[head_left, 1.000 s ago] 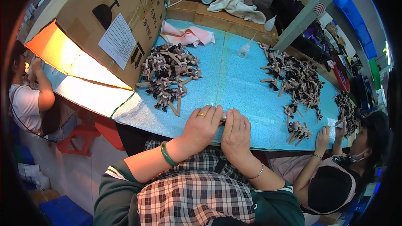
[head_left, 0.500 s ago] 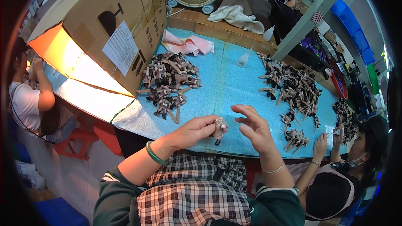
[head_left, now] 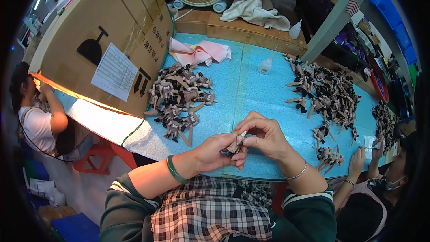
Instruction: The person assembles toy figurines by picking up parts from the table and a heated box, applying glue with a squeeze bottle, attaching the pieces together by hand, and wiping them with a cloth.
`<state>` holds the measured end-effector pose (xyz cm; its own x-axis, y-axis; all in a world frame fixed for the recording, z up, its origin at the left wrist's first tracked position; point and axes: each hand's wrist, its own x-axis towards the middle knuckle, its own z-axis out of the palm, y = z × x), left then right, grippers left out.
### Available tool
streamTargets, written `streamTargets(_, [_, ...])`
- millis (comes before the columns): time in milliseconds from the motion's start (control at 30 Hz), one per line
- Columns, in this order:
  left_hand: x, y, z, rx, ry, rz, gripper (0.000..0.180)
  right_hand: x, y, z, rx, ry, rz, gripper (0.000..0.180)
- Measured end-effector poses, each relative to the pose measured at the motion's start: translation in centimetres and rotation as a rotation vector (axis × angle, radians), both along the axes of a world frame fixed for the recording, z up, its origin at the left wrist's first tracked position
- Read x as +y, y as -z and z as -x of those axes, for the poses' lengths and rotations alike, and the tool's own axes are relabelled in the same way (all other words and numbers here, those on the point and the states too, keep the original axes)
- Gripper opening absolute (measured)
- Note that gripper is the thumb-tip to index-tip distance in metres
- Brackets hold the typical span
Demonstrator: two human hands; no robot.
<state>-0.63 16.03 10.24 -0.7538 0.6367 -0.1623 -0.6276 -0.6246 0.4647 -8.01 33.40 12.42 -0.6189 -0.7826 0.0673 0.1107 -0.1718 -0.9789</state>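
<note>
My left hand (head_left: 218,151) grips the small brown-and-grey figurine part (head_left: 234,145) from below, fingers curled under it, green bangle on the wrist. My right hand (head_left: 265,135) arches over it, thumb and forefinger pinched on its pale top end, knuckles raised. The part sits between both grips, just above the near edge of the blue foam-textured bench (head_left: 251,89). To the left lies a loose pile of matching dark figurine parts with tan sticks (head_left: 180,100); a second such pile (head_left: 326,90) lies right. A small clear plastic squeeze bottle (head_left: 266,65) stands beyond.
</note>
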Motion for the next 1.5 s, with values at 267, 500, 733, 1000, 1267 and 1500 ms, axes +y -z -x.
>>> streamTargets(267, [0.4, -0.7, 2.4, -0.118, 0.064, 0.166, 0.034, 0.8, 1.4, 0.4, 0.135, 0.186, -0.003, 0.016])
streamTargets(500, [0.6, -1.2, 4.9, 0.191, -0.252, 0.592, 0.037, 1.1, 1.5, 1.8, 0.072, 0.341, 0.029, 0.016])
streamTargets(733, [0.3, -2.1, 4.1, 0.862, -0.399, 1.124, 0.025, 0.6, 1.9, 1.5, -0.068, 0.366, 0.045, 0.017])
streamTargets(1000, [0.5, -0.6, 3.5, 1.077, -0.588, 1.222, 0.028, 0.8, 2.0, 1.3, -0.158, 0.348, 0.034, 0.018])
streamTargets(1267, [0.7, -0.9, 3.1, 1.112, -0.576, 1.283, 0.028, 1.0, 2.6, 1.0, -0.072, 0.306, 0.021, 0.016])
streamTargets(1500, [0.6, -1.0, 3.1, 1.117, -0.588, 1.308, 0.031, 0.6, 2.6, 1.2, -0.084, 0.293, 0.033, 0.015])
